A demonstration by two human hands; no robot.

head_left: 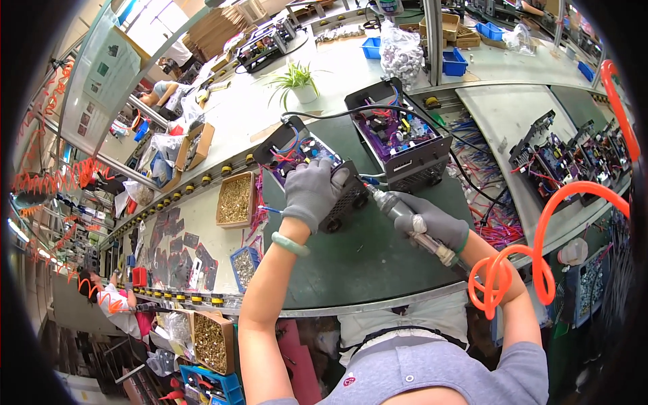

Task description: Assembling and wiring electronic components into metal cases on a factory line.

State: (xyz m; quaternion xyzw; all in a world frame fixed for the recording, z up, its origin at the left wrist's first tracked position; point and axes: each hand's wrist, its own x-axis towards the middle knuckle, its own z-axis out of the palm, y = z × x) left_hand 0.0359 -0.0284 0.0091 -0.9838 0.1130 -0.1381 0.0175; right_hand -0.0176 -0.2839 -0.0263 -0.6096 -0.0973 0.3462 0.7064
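My left hand [314, 191], in a grey glove, grips a black open-topped metal chassis [347, 192] with a purple circuit board inside. Its fingers reach over the near part of the board and hide some of it. In my right hand [435, 221], gloved too, is an air screwdriver [415, 229] with a greyish, partly see-through body. Its bit points at the right end of the chassis; whether it touches a screw is too small to tell. A second black chassis [401, 138] with a purple board stands just behind, a black cable across it.
An orange coiled air hose [540, 250] loops over my right forearm. Bundled wires [489, 202] lie right, beside more chassis units [574, 155]. Left are a cardboard box of screws [235, 200] and a blue bin [244, 266]. A potted plant [297, 82] stands behind.
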